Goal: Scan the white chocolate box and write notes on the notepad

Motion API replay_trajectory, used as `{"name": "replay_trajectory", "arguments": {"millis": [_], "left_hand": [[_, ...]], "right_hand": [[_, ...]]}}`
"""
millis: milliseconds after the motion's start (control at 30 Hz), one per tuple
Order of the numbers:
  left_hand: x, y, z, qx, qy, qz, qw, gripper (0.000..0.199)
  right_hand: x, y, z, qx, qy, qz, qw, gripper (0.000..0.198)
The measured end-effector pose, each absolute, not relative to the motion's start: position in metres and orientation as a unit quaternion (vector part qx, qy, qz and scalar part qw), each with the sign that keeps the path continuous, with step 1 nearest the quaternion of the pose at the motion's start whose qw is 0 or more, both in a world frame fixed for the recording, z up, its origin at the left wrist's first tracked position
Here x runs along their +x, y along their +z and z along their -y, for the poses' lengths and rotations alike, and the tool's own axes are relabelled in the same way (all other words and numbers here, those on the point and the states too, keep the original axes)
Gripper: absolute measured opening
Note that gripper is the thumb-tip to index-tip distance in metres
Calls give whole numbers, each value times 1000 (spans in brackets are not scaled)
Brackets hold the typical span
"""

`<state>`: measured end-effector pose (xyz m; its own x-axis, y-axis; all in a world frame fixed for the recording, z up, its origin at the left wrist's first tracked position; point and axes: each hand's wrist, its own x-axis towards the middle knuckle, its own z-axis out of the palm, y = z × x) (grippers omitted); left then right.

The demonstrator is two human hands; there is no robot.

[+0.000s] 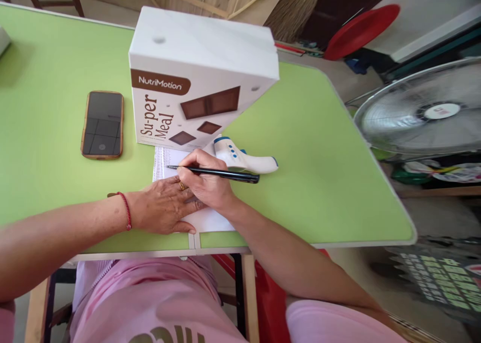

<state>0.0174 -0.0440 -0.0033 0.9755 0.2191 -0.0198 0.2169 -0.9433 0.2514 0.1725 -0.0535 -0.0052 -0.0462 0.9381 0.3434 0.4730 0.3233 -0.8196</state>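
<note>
A black pen (229, 174) is pinched between the fingers of my right hand (208, 180), its tip pointing left over a white sheet of paper (214, 220). Small writing or print covers the paper's left part. My left hand (165, 203) lies flat on the paper, fingers spread and partly tucked under the right hand. Just beyond my hands stands a white NutriMotion box (203, 97), upright, at the paper's far edge. Touching distance from my right hand, a white and blue handheld thermometer (248, 157) rests on the table, its left end partly hidden.
A smartphone (102, 125) in a brown case lies left of the box on the green table (319, 183). Beyond the table's right edge stands a large fan (421, 115). A red round stool or lid (364, 31) and a straw broom (296, 10) are at the back right.
</note>
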Motion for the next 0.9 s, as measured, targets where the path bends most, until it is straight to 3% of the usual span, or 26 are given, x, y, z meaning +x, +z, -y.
{"name": "replay_trajectory", "arguments": {"millis": [900], "left_hand": [[18,-1,42,985,-19,-104,139,66]], "right_hand": [[173,-4,53,-529,250,675,449,13]]}}
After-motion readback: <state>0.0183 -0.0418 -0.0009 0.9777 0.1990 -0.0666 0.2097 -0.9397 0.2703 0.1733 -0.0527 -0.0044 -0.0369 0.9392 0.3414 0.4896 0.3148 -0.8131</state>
